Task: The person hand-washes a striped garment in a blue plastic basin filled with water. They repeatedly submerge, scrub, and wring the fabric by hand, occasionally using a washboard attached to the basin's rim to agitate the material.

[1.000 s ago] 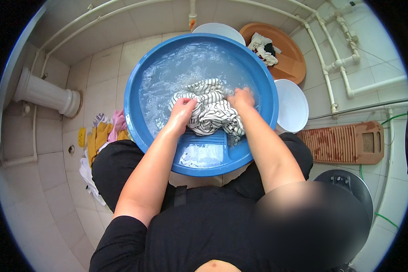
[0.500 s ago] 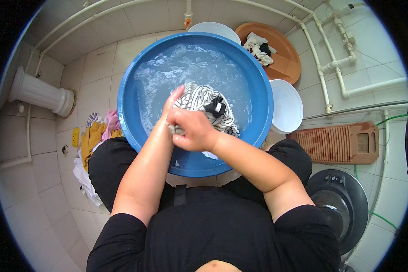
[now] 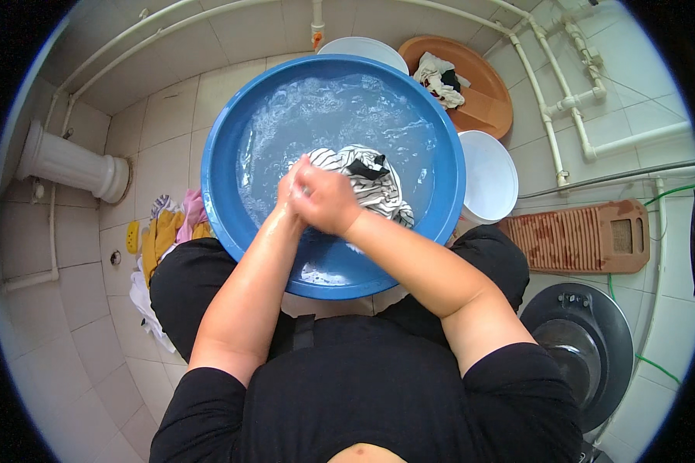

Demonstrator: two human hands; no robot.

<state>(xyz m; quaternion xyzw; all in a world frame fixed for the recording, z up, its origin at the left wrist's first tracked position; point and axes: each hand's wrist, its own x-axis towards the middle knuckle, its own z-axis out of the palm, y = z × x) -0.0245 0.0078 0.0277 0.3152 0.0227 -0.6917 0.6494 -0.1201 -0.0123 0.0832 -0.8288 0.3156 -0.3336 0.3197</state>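
Observation:
A wet black-and-white striped garment with a black patch lies bunched in the sudsy water of a large blue basin. My left hand and my right hand are pressed together at the garment's left end, above the near part of the water. The right hand is closed in a fist, slightly blurred, against the left one. Both grip the garment's end, though most of the cloth between them is hidden by the fingers. The rest of the garment trails to the right into the water.
Behind the basin stand a white tub and a brown basin with clothes in it. A white bucket, a brown washboard and a dark round appliance are at right. Clothes lie at left beside a yellow brush.
My right hand has moved up and left, tight against my left hand. The left fingers, stretched out before, now look more closed. The garment has shifted slightly right and its black patch has changed shape.

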